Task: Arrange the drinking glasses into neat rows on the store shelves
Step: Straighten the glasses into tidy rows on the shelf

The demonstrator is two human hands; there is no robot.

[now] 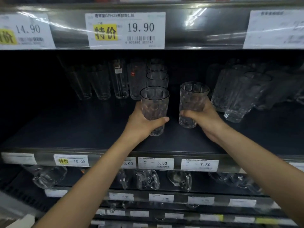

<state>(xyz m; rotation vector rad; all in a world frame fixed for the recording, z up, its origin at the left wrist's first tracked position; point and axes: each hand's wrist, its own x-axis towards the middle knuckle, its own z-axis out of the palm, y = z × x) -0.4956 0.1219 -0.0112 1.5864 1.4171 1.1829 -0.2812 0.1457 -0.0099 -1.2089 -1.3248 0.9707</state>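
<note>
Nearest me, my left forearm (98, 170) and right forearm (256, 155) stretch over the price-tag rail (156, 162) onto the dark, flat store shelf (82, 125). Beyond my right hand (204, 119), off to its right, crowds a loose cluster of clear faceted tumblers (233, 92), some of them leaning. Beyond my left hand (141, 124), off to its left, stand tall plain clear glasses (100, 84). Straight behind that hand runs a short file of dimpled glasses (157, 79).

The left hand is curled round the lower half of a clear dimpled tumbler with a dark rim (154, 102), thumb across the front and fingers behind. The right hand wraps a second dimpled tumbler (193, 96) low on its body in the same way, near the first but apart from it. Both stand upright. I cannot tell whether their bases touch the shelf.

I judge them rigid, brittle and bottom-heavy, with thick bases. The dimples should give my fingers some purchase on otherwise slick glass. Low on the body feels like the right hold, well clear of the thin rims. A knock against a neighbouring glass is the risk, so I would set each one down gently.
</note>
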